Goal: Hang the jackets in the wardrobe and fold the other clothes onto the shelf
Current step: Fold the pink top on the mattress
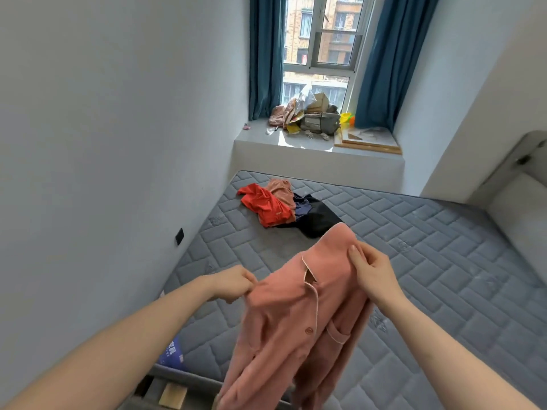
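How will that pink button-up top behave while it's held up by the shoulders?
Probably floppy: the pink button-up top droops in folds below the left hand and right hand. Its fuzzy-looking cloth likely grips well, not slippery.

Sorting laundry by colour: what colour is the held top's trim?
White piping on the pink top; head view.

— What do we have under everything here?
— We see a bare grey quilted mattress [414, 247] with a brick-like stitch pattern.
— And lying on it?
— Near its far left corner we find a crumpled pile: a bright red-orange garment [265, 207], a dusty pink fleecy piece [279, 187] touching it behind, and a dark navy-black cloth [315, 216] just beside them.
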Action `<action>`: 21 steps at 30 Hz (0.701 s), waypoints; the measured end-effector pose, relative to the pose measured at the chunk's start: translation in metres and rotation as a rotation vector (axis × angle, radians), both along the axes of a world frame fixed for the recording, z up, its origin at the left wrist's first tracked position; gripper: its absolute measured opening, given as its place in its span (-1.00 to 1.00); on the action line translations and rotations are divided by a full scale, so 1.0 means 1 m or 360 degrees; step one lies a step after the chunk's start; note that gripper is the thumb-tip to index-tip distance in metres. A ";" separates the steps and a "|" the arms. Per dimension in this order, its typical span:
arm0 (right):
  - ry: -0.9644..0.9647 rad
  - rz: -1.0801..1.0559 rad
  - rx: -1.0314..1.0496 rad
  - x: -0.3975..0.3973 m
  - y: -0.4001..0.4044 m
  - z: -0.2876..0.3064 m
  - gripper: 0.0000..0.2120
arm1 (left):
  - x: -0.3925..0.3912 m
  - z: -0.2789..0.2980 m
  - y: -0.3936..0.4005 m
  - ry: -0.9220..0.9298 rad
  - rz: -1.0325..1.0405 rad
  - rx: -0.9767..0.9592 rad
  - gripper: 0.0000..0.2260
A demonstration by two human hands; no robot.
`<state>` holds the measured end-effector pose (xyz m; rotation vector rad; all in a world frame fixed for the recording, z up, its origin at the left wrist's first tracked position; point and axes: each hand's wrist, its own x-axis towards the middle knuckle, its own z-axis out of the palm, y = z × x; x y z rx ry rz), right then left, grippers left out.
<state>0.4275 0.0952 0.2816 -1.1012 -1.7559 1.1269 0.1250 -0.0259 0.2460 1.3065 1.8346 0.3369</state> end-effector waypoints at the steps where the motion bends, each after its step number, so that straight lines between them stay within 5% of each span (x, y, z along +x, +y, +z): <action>1: -0.0020 0.0013 -0.0041 0.004 0.001 -0.008 -0.77 | 0.000 -0.010 0.000 0.0011 -0.0003 -0.0010 -0.71; 7: -0.0149 0.0031 -0.0223 0.021 0.020 -0.051 -0.78 | 0.009 -0.057 0.007 -0.0225 0.0124 -0.0099 -0.67; 11: -0.0226 0.0099 -0.0301 0.024 0.038 -0.074 -0.79 | 0.027 -0.091 0.028 -0.0067 0.0144 -0.0184 -0.78; 21: -0.0030 0.0523 -0.0336 0.015 0.099 -0.058 -0.75 | 0.078 -0.133 0.106 0.0001 0.0171 -0.0168 -0.01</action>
